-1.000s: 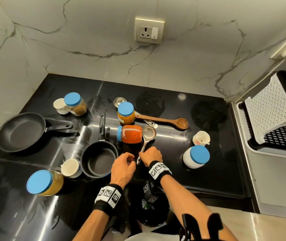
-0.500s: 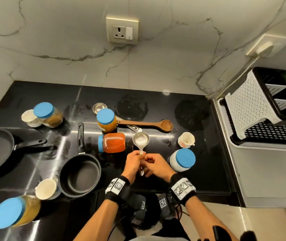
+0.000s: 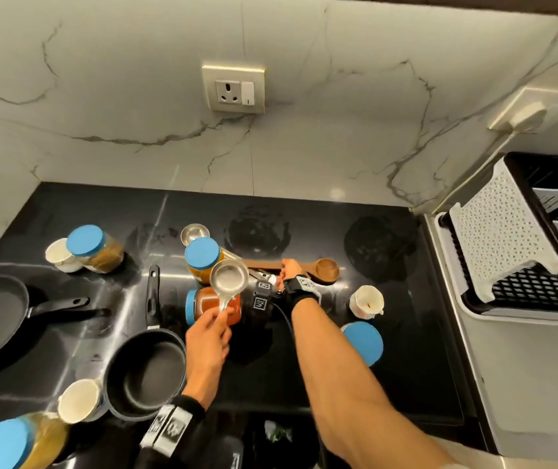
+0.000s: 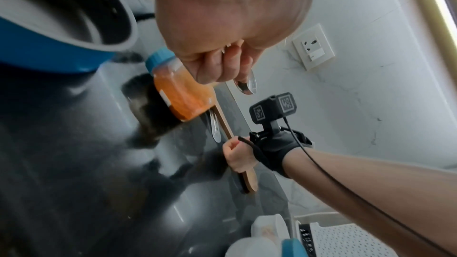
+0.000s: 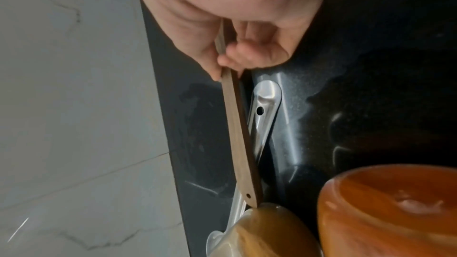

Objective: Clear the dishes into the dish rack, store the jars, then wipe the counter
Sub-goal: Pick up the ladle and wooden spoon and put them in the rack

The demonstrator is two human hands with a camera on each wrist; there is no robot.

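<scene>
The left hand (image 3: 208, 333) pinches the handle of a steel ladle (image 3: 228, 277), lifted at frame centre. The right hand (image 3: 289, 270) closes its fingers on the shaft of the wooden spoon (image 3: 326, 269), which lies on the counter (image 3: 389, 333) with its long axis left to right, bowl toward the rack (image 3: 501, 245) at the right edge. The right hand is nearer the rack, so the carry likely goes rightward.

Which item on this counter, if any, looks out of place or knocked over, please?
The orange-filled jar lies on its side in the counter's middle, behind the saucepan, while the other blue-lidded jars stand upright. Nothing looks spilled.
</scene>
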